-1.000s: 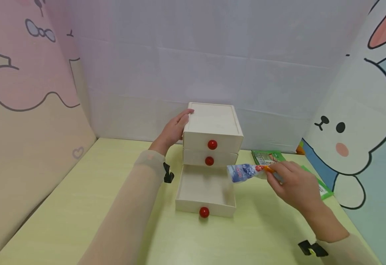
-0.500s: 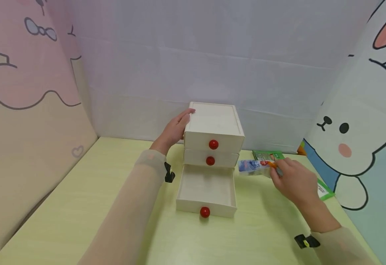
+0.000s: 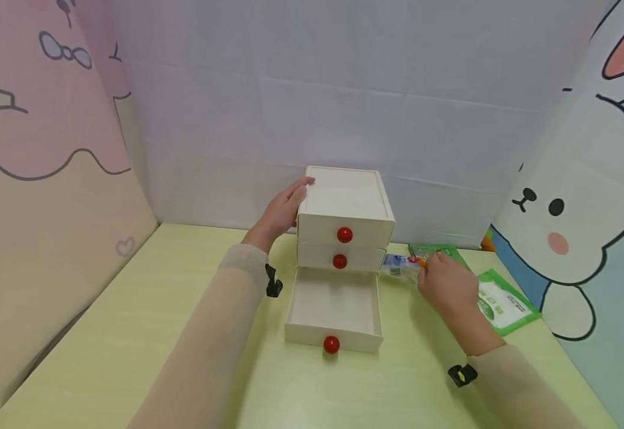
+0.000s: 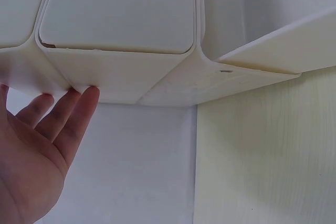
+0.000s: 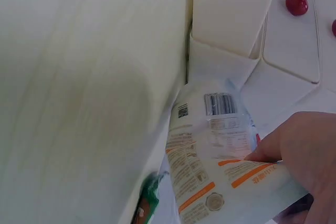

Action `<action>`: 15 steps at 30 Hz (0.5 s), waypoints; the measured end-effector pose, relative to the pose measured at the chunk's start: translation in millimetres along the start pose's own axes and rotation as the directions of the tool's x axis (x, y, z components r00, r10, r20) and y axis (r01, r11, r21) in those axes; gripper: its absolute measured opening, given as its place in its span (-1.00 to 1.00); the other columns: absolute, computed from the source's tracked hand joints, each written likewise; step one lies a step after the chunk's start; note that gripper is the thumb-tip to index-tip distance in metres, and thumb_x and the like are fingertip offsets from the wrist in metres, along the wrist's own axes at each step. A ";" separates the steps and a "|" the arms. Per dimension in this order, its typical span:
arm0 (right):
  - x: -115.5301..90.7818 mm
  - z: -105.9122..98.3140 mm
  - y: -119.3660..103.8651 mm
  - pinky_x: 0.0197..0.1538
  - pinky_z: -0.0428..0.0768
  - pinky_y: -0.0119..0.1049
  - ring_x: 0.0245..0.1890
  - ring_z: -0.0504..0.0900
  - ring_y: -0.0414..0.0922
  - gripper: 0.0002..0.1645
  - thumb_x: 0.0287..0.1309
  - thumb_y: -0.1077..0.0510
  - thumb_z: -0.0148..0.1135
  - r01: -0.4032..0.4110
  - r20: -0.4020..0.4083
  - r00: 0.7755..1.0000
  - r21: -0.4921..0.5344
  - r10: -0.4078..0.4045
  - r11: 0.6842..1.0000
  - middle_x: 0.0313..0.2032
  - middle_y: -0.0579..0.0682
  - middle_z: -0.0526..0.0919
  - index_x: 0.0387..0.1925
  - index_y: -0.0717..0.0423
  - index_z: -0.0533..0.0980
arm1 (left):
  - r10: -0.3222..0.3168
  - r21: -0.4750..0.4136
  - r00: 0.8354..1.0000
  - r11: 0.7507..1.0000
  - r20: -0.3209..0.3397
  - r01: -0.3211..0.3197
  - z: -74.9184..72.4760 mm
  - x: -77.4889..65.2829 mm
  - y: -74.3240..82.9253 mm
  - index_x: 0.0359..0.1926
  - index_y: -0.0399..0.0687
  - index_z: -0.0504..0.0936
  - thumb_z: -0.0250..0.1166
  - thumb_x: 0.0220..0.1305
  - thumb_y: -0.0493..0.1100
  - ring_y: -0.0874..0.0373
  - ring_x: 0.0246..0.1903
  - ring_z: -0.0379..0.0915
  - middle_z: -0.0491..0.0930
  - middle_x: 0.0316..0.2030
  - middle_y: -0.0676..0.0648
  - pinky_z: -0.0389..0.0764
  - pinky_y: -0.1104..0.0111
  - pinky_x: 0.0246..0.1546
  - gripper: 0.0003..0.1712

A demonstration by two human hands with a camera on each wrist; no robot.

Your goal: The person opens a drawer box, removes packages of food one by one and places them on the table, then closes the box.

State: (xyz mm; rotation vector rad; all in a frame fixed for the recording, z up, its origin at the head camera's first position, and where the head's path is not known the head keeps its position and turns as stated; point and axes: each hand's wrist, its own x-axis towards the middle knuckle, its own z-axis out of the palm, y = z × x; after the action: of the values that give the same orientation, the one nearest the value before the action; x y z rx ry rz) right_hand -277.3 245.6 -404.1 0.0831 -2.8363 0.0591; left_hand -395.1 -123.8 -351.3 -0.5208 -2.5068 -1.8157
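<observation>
A white three-tier drawer cabinet (image 3: 346,193) with red knobs stands at the back of the table, its bottom drawer (image 3: 312,332) pulled out with a bare floor. My left hand (image 3: 281,213) rests against the cabinet's left side; in the left wrist view its nearly straight fingers (image 4: 84,109) touch the wall. To the right of the cabinet, my right hand (image 3: 451,289) pinches a printed plastic packet (image 3: 398,262). The right wrist view shows the packet (image 5: 202,145), with a barcode and orange stripes, held by one edge, its far end close to the cabinet's side.
A green and white packet (image 3: 507,302) lies at the table's right edge. Another green packet (image 3: 446,249) lies behind my right hand, partly hidden. A pale wall cloth (image 3: 269,119) hangs close behind the cabinet, and printed panels flank the table (image 3: 146,333).
My right hand has carried the packet from above the drawer's right edge to the right, then lower and back beside the cabinet. My left hand has stayed at the cabinet's side.
</observation>
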 end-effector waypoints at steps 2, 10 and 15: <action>-0.8 2.9 -8.7 -0.57 0.56 0.07 -0.37 0.74 0.21 -0.58 0.48 0.05 0.05 -0.032 0.067 0.997 -0.012 0.033 0.999 -0.18 0.30 0.79 -0.24 0.33 0.64 | -0.001 0.003 1.000 1.000 0.000 0.001 0.6 -0.3 0.1 0.69 0.51 0.29 -0.17 0.79 0.28 -0.16 0.30 0.55 0.33 0.64 -0.10 0.72 -0.09 0.12 -0.41; -6.8 2.6 -30.2 -0.53 0.57 0.06 -0.52 0.58 0.07 -0.61 0.43 0.00 0.09 -0.031 0.241 0.970 0.052 0.017 0.998 -0.39 0.17 0.65 -0.39 0.22 0.56 | 0.006 0.029 1.000 1.000 0.000 -0.006 -2.0 0.8 2.8 0.69 0.52 0.27 -0.19 0.78 0.31 -0.18 0.32 0.53 0.30 0.66 -0.09 0.70 -0.11 0.17 -0.39; -13.1 3.1 -37.4 -0.44 0.57 -0.03 -0.47 0.52 0.01 -0.50 0.28 -0.05 0.32 0.072 0.317 0.943 0.113 -0.104 0.991 -0.20 0.23 0.60 -0.14 0.39 0.61 | 0.001 0.015 1.000 1.000 -0.003 -0.001 -4.3 0.1 1.1 0.70 0.50 0.27 -0.19 0.78 0.30 -0.18 0.35 0.53 0.29 0.66 -0.08 0.70 -0.15 0.21 -0.39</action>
State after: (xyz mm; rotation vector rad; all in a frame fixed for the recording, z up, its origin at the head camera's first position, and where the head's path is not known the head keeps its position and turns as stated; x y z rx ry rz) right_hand -263.4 208.8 -409.8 0.2648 -3.1507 0.1840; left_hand -395.8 -127.5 -348.9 -0.5183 -2.5152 -1.7945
